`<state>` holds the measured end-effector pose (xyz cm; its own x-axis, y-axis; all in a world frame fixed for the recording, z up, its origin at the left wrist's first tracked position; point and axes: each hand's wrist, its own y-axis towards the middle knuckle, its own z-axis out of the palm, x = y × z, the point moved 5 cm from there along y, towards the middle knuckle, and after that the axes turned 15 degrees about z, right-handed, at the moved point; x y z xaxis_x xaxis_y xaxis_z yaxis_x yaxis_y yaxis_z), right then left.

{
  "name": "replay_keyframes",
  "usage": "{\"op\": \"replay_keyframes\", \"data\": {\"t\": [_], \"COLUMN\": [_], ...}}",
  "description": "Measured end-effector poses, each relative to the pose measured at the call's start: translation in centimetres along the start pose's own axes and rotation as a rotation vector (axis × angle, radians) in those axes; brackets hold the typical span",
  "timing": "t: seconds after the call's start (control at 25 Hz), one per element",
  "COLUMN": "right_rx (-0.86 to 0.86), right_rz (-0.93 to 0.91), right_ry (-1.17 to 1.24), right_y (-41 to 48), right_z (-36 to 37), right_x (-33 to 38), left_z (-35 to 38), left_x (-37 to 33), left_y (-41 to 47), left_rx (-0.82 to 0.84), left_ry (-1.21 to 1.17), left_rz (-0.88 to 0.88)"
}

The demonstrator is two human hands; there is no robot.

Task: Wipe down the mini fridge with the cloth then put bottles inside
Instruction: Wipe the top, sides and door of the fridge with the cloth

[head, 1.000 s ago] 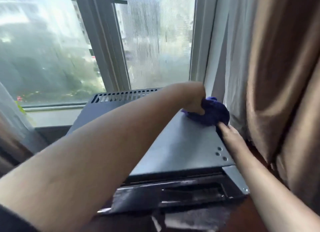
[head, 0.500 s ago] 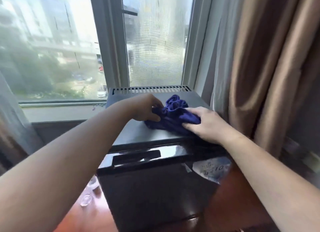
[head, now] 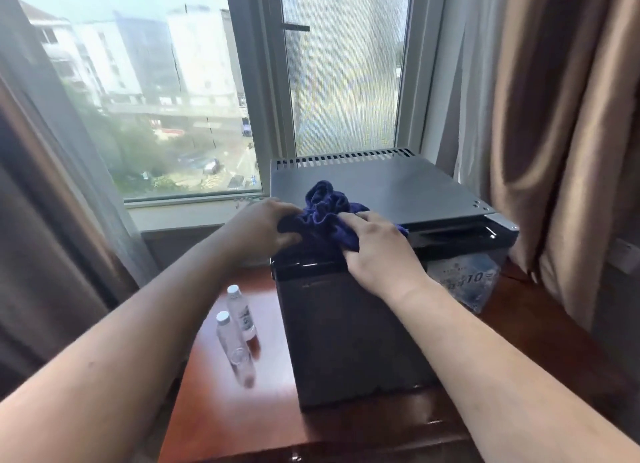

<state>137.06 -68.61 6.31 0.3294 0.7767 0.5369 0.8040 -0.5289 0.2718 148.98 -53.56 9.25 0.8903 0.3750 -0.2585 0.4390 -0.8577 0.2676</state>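
Both hands are on the blue cloth (head: 327,213), bunched at the front-left edge of the mini fridge (head: 381,199) in mid-frame: the left hand (head: 265,225) grips one end, the right hand (head: 375,251) pinches the other. Wiping looks unfinished. The fridge door is closed and two bottles (head: 237,327) wait on the table (head: 214,403), lower left.

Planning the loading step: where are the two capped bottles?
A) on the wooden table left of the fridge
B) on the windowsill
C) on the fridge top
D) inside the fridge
A: both bottles stand on the wooden table, left of the mini fridge.
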Motion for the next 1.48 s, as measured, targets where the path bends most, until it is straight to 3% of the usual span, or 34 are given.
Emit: {"op": "replay_keyframes", "data": {"t": [0.28,0.64,1.0,1.2,1.48], "right_rx": [0.033,0.140,0.031,0.026,0.049], "right_rz": [0.033,0.180,0.327,0.338,0.312], "right_ry": [-0.011,-0.114,-0.145,-0.168,-0.133], "right_y": [2.2,18.5,27.6,26.8,14.7], "right_z": [1.2,7.2,9.7,9.5,4.8], "right_x": [2.4,5.6,4.3,4.8,4.1], "left_z": [0.3,0.4,1.7,1.8,1.2], "left_x": [4.5,17.9,24.3,23.1,14.6], "left_y": [1.4,12.1,22.3,21.2,13.9], "left_rx": [-0.098,-0.158,-0.080,-0.129,-0.060], "left_ry": [-0.125,-0.205,-0.175,-0.106,0.011], "left_rz": [0.054,0.072,0.083,0.102,0.198]}}
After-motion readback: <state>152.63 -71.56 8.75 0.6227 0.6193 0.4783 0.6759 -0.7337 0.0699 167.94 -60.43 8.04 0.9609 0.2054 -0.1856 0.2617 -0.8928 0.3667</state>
